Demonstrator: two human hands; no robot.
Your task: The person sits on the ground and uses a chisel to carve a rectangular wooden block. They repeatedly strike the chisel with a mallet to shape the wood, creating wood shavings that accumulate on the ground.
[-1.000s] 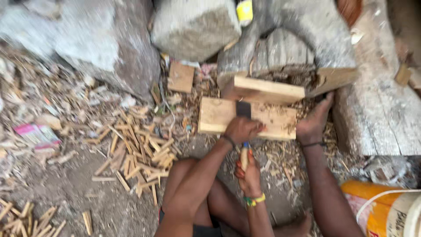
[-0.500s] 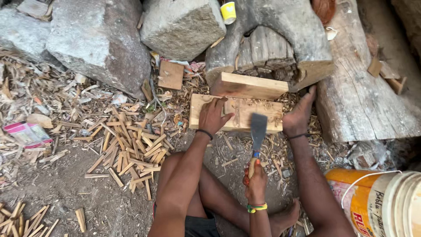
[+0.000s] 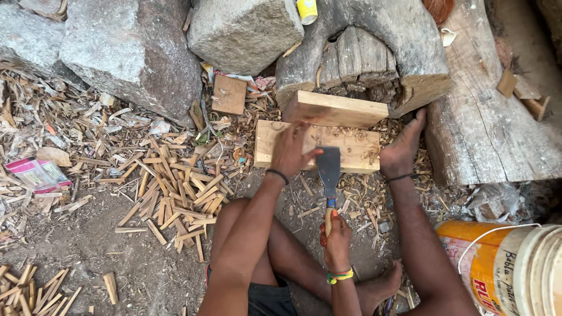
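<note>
A flat pale wooden plank (image 3: 351,153) lies on the ground, with a second plank (image 3: 336,109) leaning behind it against a hollowed log. My left hand (image 3: 290,149) presses down flat on the left part of the front plank. My right hand (image 3: 338,235) grips the handle of a wide-bladed chisel (image 3: 329,168), held upright. The dark blade overlaps the plank's near edge. My right foot (image 3: 403,151) braces the plank's right end. My other foot (image 3: 381,287) rests near my body.
Large grey rocks (image 3: 126,55) stand at the back left, and a thick log (image 3: 486,123) lies on the right. A heap of split wood strips (image 3: 175,190) lies left of my knee. An orange and white bucket (image 3: 503,266) stands at the lower right. Shavings cover the ground.
The chisel has drawn back from the middle of the plank toward me. My left hand left the tool and now lies flat on the plank.
</note>
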